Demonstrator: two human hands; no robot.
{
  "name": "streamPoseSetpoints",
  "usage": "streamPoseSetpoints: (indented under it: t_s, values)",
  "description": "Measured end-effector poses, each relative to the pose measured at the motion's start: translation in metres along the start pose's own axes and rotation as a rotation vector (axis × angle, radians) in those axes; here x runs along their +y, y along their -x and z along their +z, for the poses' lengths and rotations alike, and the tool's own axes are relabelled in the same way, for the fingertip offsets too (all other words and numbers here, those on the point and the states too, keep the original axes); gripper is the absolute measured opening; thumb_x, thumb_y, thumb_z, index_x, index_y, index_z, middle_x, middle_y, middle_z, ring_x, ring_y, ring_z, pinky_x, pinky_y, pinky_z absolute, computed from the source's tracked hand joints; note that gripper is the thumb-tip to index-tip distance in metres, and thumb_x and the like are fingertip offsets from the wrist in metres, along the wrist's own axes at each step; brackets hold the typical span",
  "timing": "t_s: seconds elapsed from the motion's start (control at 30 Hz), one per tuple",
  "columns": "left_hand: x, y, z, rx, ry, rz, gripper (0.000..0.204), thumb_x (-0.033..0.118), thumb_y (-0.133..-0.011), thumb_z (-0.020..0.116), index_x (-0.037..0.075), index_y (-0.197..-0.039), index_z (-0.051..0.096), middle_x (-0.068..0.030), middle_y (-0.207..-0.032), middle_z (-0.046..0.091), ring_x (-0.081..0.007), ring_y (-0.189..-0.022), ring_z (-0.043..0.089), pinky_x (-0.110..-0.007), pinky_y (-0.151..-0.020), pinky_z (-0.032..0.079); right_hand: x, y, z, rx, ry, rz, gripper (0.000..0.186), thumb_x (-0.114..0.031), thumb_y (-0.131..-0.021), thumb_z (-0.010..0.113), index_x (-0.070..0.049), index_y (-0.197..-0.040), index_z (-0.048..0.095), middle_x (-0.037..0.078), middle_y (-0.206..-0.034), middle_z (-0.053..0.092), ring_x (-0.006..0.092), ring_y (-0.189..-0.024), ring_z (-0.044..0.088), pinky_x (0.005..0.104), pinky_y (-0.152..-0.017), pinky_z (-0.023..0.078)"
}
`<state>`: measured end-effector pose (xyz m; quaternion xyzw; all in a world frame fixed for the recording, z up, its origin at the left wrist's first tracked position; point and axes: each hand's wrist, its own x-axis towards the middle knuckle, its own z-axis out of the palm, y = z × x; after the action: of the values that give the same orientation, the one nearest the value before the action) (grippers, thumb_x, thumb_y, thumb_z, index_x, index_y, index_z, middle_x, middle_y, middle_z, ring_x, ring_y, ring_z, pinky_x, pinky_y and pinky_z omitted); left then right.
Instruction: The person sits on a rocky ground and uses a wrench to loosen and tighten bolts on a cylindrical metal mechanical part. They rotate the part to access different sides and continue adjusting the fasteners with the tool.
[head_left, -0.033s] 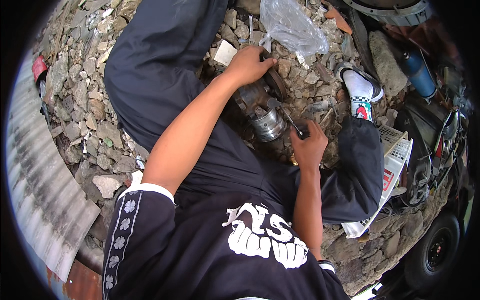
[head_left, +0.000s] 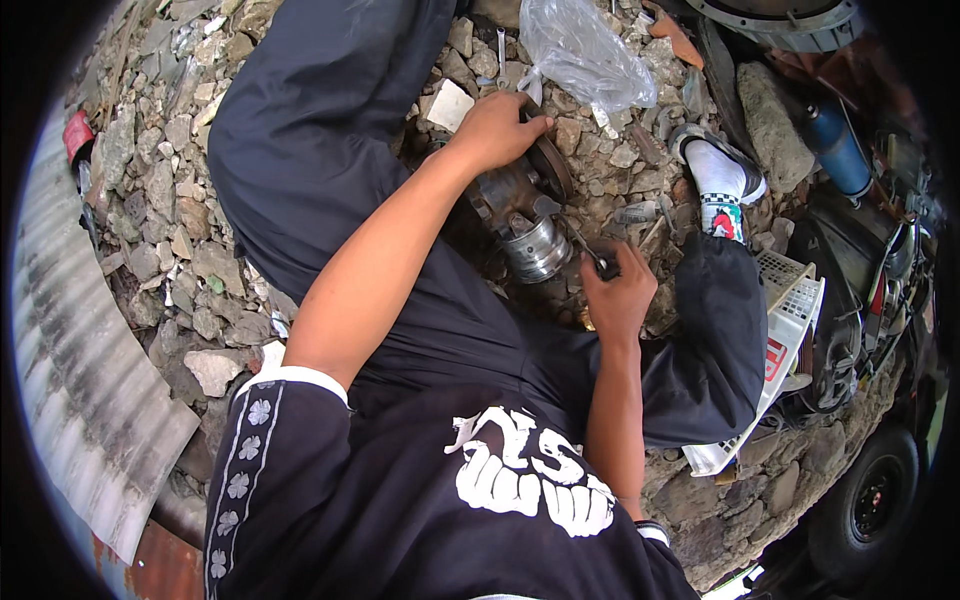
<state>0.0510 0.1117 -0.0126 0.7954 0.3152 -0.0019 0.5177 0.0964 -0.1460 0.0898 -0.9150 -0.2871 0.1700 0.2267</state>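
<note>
Between my legs lies a greasy metal machine part (head_left: 500,200) with a shiny round end (head_left: 538,252) toward me. A dark pulley wheel (head_left: 552,168) stands on its far right side. My left hand (head_left: 498,132) reaches over the part, fingers closed around the top of the wheel rim. To the right of the shiny end, my right hand (head_left: 618,288) pinches a slim metal wrench (head_left: 583,240). The wrench points up and left toward the part; whether its tip touches is unclear. My palm hides the rest of it.
Broken stones cover the ground. Beyond my left hand are another wrench (head_left: 502,48) and a clear plastic bag (head_left: 585,55). On the right stand a white plastic crate (head_left: 800,345), a blue cylinder (head_left: 838,150) and a wheel (head_left: 872,495). Corrugated sheet (head_left: 90,360) borders the left.
The wrench in my right hand has shifted slightly, and its far end shows less plainly against the part. My left hand keeps its place on the pulley wheel.
</note>
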Motion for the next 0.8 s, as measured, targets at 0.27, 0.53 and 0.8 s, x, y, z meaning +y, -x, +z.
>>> streamPoseSetpoints:
  t_s: [0.27, 0.53, 0.8]
  values:
    - [-0.001, -0.001, 0.003, 0.033, 0.037, 0.013, 0.057, 0.045, -0.091, 0.07, -0.007, -0.113, 0.072, -0.0299, -0.115, 0.07, -0.0448, -0.115, 0.065, -0.048, -0.101, 0.05, -0.026, -0.01, -0.009, 0.173, -0.113, -0.183, 0.014, 0.0, -0.082, 0.08, 0.0, -0.094, 0.073, 0.013, -0.094, 0.074, 0.0297, -0.084, 0.071, 0.0361, -0.077, 0.055]
    - [-0.002, 0.0, 0.004, 0.061, 0.023, 0.038, 0.056, 0.044, -0.091, 0.072, -0.008, -0.11, 0.072, -0.0305, -0.111, 0.071, -0.045, -0.111, 0.066, -0.048, -0.099, 0.051, -0.026, -0.008, -0.004, 0.283, -0.138, -0.299, 0.017, 0.003, -0.081, 0.081, 0.001, -0.096, 0.074, 0.013, -0.093, 0.075, 0.0279, -0.086, 0.073, 0.0345, -0.079, 0.057]
    - [-0.001, -0.002, 0.003, 0.043, 0.043, 0.023, 0.056, 0.044, -0.09, 0.072, -0.008, -0.109, 0.072, -0.0312, -0.111, 0.071, -0.0455, -0.111, 0.067, -0.049, -0.099, 0.051, -0.025, -0.017, 0.019, 0.275, -0.183, -0.247, 0.019, 0.004, -0.08, 0.082, 0.0, -0.098, 0.076, 0.013, -0.096, 0.076, 0.0252, -0.086, 0.075, 0.033, -0.079, 0.059]
